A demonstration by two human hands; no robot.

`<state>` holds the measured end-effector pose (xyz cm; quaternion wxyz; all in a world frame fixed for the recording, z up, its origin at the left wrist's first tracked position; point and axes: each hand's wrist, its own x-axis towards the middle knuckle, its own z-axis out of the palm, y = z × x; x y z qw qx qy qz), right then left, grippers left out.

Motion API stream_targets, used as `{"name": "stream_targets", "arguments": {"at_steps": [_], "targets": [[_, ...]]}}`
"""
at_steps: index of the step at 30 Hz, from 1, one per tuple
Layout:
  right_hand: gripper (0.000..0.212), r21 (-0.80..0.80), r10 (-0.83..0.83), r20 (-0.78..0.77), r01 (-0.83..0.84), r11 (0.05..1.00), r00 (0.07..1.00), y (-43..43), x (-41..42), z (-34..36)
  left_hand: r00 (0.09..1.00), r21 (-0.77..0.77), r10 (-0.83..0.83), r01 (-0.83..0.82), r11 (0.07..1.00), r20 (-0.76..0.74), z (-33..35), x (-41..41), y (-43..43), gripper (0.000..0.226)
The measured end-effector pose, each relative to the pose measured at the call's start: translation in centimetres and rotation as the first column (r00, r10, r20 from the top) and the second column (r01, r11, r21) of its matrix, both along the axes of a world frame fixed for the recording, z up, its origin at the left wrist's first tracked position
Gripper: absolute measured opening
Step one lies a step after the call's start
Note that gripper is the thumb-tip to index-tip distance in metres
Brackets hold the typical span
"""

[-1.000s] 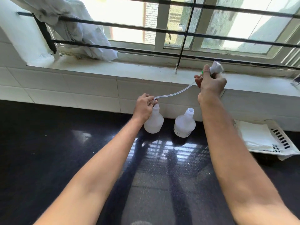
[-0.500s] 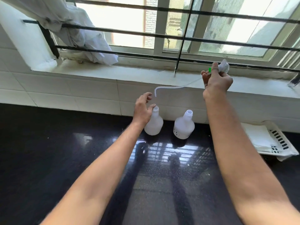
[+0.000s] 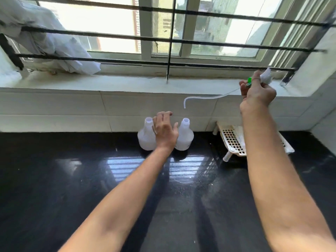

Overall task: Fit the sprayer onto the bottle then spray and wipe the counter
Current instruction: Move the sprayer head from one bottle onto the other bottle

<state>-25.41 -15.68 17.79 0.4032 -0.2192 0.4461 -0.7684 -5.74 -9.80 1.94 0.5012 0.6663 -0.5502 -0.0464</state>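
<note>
While our R hand (image 3: 258, 92) grips the sprayer (image 3: 265, 77) aloft, tube (image 3: 203, 98) dangling, L hand (image 3: 164, 130) spread betw. two open bottles (image 3: 146, 138), black counter (image 3: 72, 179).

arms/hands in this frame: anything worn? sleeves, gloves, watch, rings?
Nothing worn that shows. Both forearms are bare up to the frame edge, no sleeves in view. The left hand and right hand have no gloves, and no watch or band shows at either wrist. No rings visible, though some fingers are hidden.
</note>
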Motion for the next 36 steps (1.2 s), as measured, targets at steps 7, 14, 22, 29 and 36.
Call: {"name": "stream_targets", "arguments": {"at_steps": [7,14,22,29,36], "targets": [[0.023,0.051,-0.025,0.033,0.023,0.998,0.999,0.6,-1.2,-2.2,0.973,0.183,-0.217,0.229,0.956,-0.083,-0.8,-2.6,-1.2,0.057],[0.022,0.078,-0.006,-0.098,0.014,0.997,0.995,0.1,0.1,-4.0,0.941,0.350,-0.203,0.292,0.890,-0.271,-2.0,-2.1,-3.5,0.039],[0.021,0.063,-0.075,-0.433,0.113,0.992,0.898,-0.9,1.2,-4.9,0.914,0.294,-0.257,0.351,0.889,-0.314,-2.4,-1.6,-3.6,0.040],[0.016,-0.094,-0.127,-0.663,0.086,0.992,0.738,-0.8,4.0,-5.0,0.916,0.260,-0.267,0.348,0.901,-0.299,-2.3,-1.7,-3.6,0.047],[0.035,-0.171,-0.107,-0.845,-0.074,0.982,0.524,-1.5,6.8,-5.5,0.898,0.005,-0.353,0.367,0.930,-0.264,0.0,-2.1,-4.2,0.026]]}}
